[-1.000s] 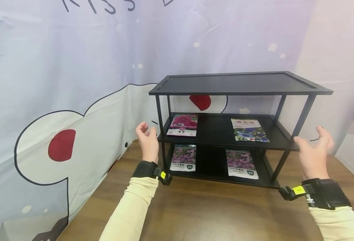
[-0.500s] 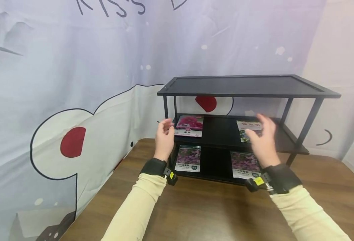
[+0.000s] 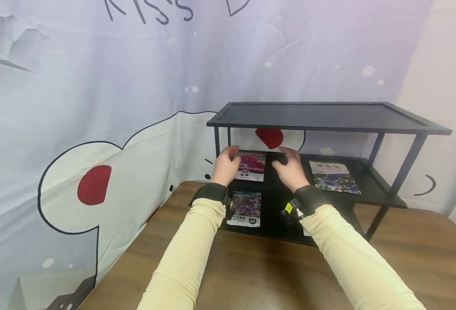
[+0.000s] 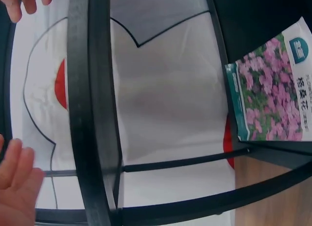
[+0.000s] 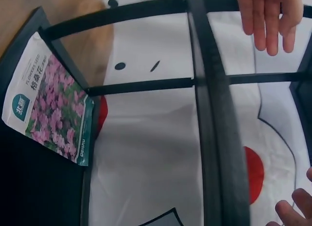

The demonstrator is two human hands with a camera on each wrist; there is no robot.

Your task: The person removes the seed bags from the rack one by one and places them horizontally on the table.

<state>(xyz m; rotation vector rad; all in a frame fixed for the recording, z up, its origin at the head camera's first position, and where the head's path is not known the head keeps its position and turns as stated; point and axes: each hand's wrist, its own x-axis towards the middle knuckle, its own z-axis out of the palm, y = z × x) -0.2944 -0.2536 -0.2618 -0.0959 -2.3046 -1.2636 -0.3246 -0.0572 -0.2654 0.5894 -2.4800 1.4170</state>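
On the middle shelf of a black rack (image 3: 329,117), a seed packet (image 3: 253,165) with magenta flowers lies flat near the left end. My left hand (image 3: 224,167) is at its left edge, thumb overlapping the packet in the head view. Just right of the packet, my right hand (image 3: 292,171) hovers with fingers spread and nothing held. The left wrist view has my left hand (image 4: 19,187) at lower left, fingers extended. In the right wrist view only fingertips of my right hand (image 5: 292,214) show at lower right. My palms face each other.
A blue-flower packet (image 3: 334,176) lies right on the middle shelf. Below is a pink-flower packet (image 3: 245,209); another bottom-shelf packet (image 3: 306,232) is mostly hidden behind my right wrist. Thin posts (image 3: 406,165) carry the top shelf. The rack stands on a wooden table (image 3: 259,275) before a printed cloth (image 3: 135,86).
My right hand has swept left from the rack's right post, past the blue-flower packet. My left hand has moved right from outside the left post to the magenta-flower packet. The view has shifted slightly.
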